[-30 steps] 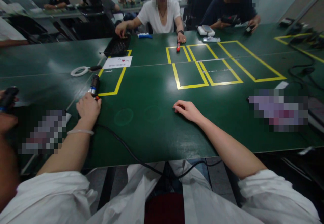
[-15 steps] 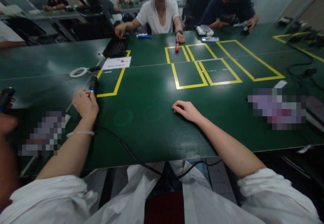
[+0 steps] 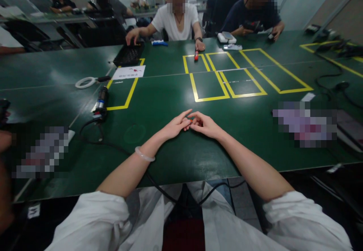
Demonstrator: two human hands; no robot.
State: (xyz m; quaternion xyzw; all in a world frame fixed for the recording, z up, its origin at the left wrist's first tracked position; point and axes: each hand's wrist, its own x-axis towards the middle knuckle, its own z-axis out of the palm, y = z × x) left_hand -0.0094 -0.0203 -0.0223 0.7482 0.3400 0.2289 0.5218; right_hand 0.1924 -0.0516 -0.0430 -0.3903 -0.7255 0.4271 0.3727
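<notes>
My left hand (image 3: 174,127), with a pale bracelet (image 3: 144,154) on its wrist, meets my right hand (image 3: 209,125) above the middle of the green table (image 3: 176,160). Between the fingertips of both hands a small orange-red thing (image 3: 191,121) shows; the fingers cover most of it, so its kind is not clear. My left thumb and fingers close on it, and my right fingers curl around it from the other side. To the left stands a black cylindrical device with a blue band (image 3: 101,98), apart from both hands, a black cable (image 3: 119,147) beside it.
Yellow tape frames (image 3: 212,98) mark the table. A white printed sheet (image 3: 129,72), a black tray (image 3: 129,55) and a white ring (image 3: 85,83) lie at the far left. Across the table, a person's hand touches a red object (image 3: 196,56). Blurred-out items (image 3: 304,124) lie on the right.
My left hand has left the black device and moved right to my right hand, bringing the small orange-red thing. My right hand has shifted slightly left and its fingers now touch that thing.
</notes>
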